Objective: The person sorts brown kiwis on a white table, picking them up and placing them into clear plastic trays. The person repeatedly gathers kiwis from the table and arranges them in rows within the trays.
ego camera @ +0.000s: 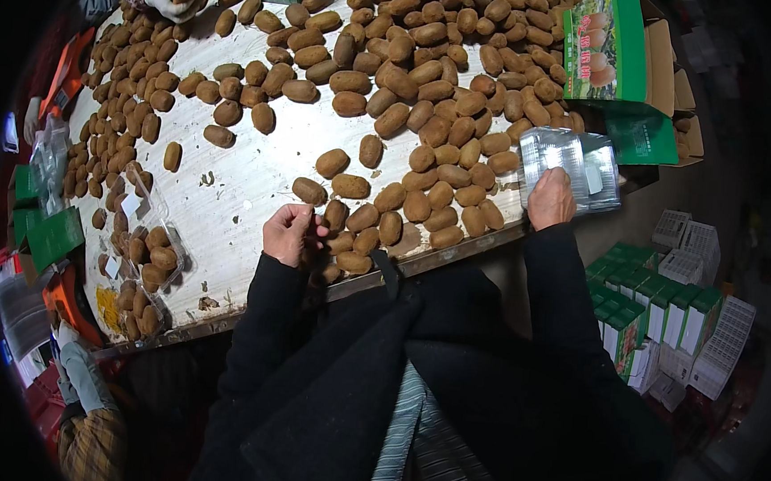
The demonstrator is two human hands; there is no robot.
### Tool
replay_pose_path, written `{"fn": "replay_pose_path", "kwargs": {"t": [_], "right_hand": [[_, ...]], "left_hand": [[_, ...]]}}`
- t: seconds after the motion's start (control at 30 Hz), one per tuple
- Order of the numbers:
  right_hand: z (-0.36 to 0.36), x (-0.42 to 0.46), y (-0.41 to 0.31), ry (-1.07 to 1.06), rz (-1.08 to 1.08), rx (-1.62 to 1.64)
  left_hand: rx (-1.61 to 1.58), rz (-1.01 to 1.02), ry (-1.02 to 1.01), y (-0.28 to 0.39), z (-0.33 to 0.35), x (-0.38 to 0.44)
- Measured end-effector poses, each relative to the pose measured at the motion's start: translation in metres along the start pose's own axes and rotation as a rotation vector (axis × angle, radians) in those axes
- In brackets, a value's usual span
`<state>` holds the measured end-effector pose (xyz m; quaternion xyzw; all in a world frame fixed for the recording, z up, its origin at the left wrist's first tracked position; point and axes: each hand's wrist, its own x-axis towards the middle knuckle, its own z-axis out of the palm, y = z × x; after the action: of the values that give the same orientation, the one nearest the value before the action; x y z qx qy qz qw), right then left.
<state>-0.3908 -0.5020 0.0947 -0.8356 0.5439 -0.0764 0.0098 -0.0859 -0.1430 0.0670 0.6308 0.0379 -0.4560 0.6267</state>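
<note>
Many brown kiwifruit [417, 206] lie loose on a white tabletop [228, 182]. My right hand [551, 200] is closed on the near edge of a clear plastic clamshell container [552, 151] at the table's right corner; the container seems to have nothing in it, and a pale label shows on it. My left hand [292, 232] hovers near the table's front edge, beside several kiwifruit, its thumb and forefinger bent close together; whether something thin is between them cannot be seen. At the left, clear clamshells [180, 253] hold kiwifruit.
Printed green cartons [607, 48] stand at the back right corner. Stacked green and white boxes [676, 308] and white plastic crates [720, 348] are on the floor at right. A co-worker's gloved hand [172, 1] holds kiwifruit at the far left; another person's sleeve [93, 444] shows lower left.
</note>
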Motion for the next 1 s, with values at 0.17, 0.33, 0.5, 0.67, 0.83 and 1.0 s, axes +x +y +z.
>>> {"fn": "replay_pose_path", "kwargs": {"t": [0.17, 0.33, 0.5, 0.67, 0.83, 1.0], "right_hand": [[-0.009, 0.004, -0.005, 0.082, 0.051, -0.003], [-0.050, 0.014, 0.002, 0.222, 0.084, -0.037], [-0.083, 0.018, 0.016, 0.303, 0.137, 0.221], [-0.093, 0.012, 0.015, 0.411, 0.096, 0.262], [-0.133, 0.011, -0.002, 0.581, 0.084, 0.266], [-0.141, -0.014, -0.051, 0.560, -0.117, 0.378]], "left_hand": [[0.021, 0.005, 0.022, -0.001, 0.001, -0.002], [0.015, 0.004, 0.025, -0.002, -0.010, 0.000], [0.038, 0.050, 0.040, -0.005, -0.026, 0.007], [0.045, 0.031, 0.010, -0.014, -0.028, 0.014], [0.034, 0.000, 0.029, -0.015, -0.027, 0.015], [0.049, -0.011, -0.018, -0.001, -0.009, 0.011]]}}
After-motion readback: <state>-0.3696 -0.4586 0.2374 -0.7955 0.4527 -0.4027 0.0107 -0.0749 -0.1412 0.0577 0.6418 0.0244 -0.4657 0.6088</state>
